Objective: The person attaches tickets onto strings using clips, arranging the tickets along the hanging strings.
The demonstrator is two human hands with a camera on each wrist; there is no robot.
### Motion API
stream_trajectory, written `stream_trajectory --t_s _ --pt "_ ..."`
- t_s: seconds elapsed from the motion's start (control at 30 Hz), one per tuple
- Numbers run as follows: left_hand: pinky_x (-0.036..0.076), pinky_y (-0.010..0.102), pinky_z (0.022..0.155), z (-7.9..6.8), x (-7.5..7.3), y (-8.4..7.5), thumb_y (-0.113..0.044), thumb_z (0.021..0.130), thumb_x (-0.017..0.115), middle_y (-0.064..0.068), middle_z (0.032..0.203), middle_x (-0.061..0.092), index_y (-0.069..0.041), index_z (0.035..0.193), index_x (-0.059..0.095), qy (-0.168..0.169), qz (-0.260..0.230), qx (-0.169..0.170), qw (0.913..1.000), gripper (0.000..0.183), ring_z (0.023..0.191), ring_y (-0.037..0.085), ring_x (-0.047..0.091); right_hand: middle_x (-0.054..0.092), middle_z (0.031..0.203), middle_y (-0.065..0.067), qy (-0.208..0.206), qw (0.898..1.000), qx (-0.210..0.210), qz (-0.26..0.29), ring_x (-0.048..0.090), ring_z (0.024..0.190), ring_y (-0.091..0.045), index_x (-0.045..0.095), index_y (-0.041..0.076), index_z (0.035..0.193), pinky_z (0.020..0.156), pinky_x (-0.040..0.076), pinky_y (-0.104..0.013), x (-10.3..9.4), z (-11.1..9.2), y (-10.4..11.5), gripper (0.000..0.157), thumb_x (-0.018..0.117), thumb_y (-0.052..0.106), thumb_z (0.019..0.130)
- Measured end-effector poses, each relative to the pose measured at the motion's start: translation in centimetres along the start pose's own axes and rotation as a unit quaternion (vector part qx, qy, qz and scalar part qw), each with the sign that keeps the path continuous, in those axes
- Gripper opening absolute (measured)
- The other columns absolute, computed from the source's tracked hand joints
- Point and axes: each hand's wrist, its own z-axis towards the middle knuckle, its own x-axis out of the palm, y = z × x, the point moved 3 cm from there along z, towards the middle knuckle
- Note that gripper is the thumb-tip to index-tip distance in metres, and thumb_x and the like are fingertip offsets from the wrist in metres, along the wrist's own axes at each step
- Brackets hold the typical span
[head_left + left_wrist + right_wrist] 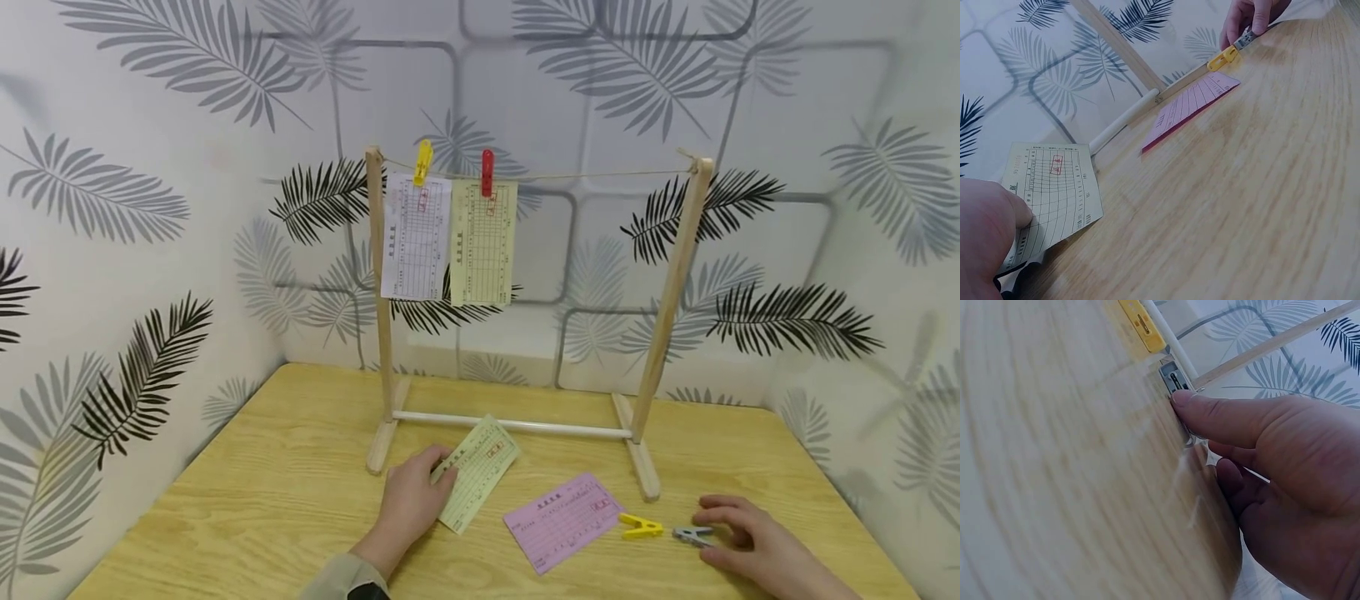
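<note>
Green slip in one hand, gray clip in the other
I'm seeing the green slip sitting near of the bar, the left hand gripping only its near-left part; the free end is risking a bend if anything is catching it. To the right, the right hand is pinching the gray clip; an off-center squeeze could be twisting it loose. The yellow clip is lying between it and the pink slip, so a leftward brush could be shifting both.
</note>
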Motion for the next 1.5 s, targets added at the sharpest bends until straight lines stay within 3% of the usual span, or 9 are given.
stream_trajectory --t_s 0.2,0.33,0.47,0.57,0.87,1.13,1.27,1.4,1.5 --pt "0.044 0.051 0.089 0.05 -0.12 0.02 -0.017 0.103 0.08 0.011 0.124 0.08 -0.013 0.122 0.078 0.0 0.0 -0.002 1.0 0.019 0.117 0.033 0.075 0.053 0.156 -0.029 -0.005 0.999 0.029 0.024 0.06 0.134 -0.04 0.076 0.01 0.131 0.089 0.053 -0.019 -0.22 -0.03 0.09 0.037 0.084 0.03 0.101" --pt "0.045 0.051 0.09 0.1 -0.14 0.11 -0.017 0.103 0.08 0.01 0.124 0.08 -0.013 0.121 0.078 0.0 0.0 -0.003 1.0 0.019 0.116 0.033 0.076 0.049 0.157 -0.034 0.005 0.999 0.021 0.039 0.062 0.133 -0.038 0.071 0.002 0.138 0.091 0.053 -0.019 -0.47 -0.26 0.03 0.045 0.082 0.028 0.103" --pt "0.046 0.053 0.091 0.04 -0.12 0.06 -0.017 0.103 0.08 0.01 0.123 0.08 -0.013 0.121 0.078 0.001 -0.001 -0.004 1.0 0.019 0.117 0.033 0.075 0.044 0.158 -0.039 0.016 0.997 0.042 0.057 0.062 0.133 -0.047 0.066 -0.005 0.142 0.096 0.06 -0.033 -0.73 -0.46 0.05 0.053 0.082 0.027 0.103" --pt "0.046 0.055 0.092 0.01 -0.09 -0.02 -0.017 0.103 0.08 0.01 0.123 0.08 -0.013 0.121 0.078 -0.001 -0.002 -0.003 1.0 0.019 0.117 0.033 0.075 0.044 0.159 -0.038 0.016 0.996 0.073 0.054 0.061 0.134 -0.047 0.069 -0.004 0.139 0.099 0.06 -0.045 -0.82 -0.47 0.11 0.053 0.084 0.031 0.101" --pt "0.045 0.054 0.092 -0.02 -0.18 -0.2 -0.017 0.103 0.079 0.011 0.124 0.08 -0.013 0.121 0.078 -0.006 -0.002 -0.003 1.0 0.018 0.118 0.034 0.075 0.05 0.158 -0.032 0.014 0.994 0.108 0.032 0.052 0.142 -0.054 0.076 0.006 0.131 0.109 0.052 -0.061 -0.66 -0.26 0.08 0.049 0.089 0.036 0.095" --pt "0.045 0.053 0.091 -0.17 -0.41 -0.31 -0.016 0.102 0.08 0.011 0.124 0.08 -0.013 0.121 0.078 -0.009 -0.004 -0.003 1.0 0.019 0.118 0.034 0.075 0.053 0.157 -0.03 0.009 0.991 0.13 0.029 0.049 0.143 -0.056 0.077 0.006 0.127 0.111 0.046 -0.069 -0.37 0.03 0.1 0.045 0.09 0.033 0.094" --pt "0.047 0.056 0.094 -0.14 -0.4 -0.32 -0.016 0.102 0.08 0.011 0.124 0.08 -0.014 0.12 0.078 -0.009 -0.008 -0.006 0.9999 0.017 0.119 0.034 0.075 0.056 0.155 -0.026 0.0 0.988 0.148 0.035 0.058 0.136 -0.047 0.076 0.005 0.131 0.108 0.049 -0.065 -0.29 0.02 -0.18 0.051 0.089 0.038 0.095" --pt "0.05 0.062 0.104 -0.12 -0.42 -0.35 -0.017 0.103 0.079 0.012 0.126 0.08 -0.015 0.118 0.078 -0.009 -0.018 -0.008 0.9998 0.015 0.121 0.036 0.074 0.059 0.153 -0.026 -0.015 0.988 0.147 0.054 0.067 0.125 -0.032 0.072 0.001 0.138 0.1 0.058 -0.049 -0.32 -0.18 -0.48 0.057 0.087 0.037 0.097" --pt "0.052 0.063 0.107 -0.14 -0.43 -0.29 -0.017 0.104 0.078 0.013 0.128 0.079 -0.015 0.119 0.078 -0.008 -0.03 -0.007 0.9995 0.015 0.124 0.038 0.073 0.065 0.147 -0.024 -0.024 0.989 0.137 0.059 0.068 0.123 -0.031 0.069 -0.002 0.141 0.096 0.06 -0.045 -0.41 -0.32 -0.54 0.059 0.085 0.036 0.099"
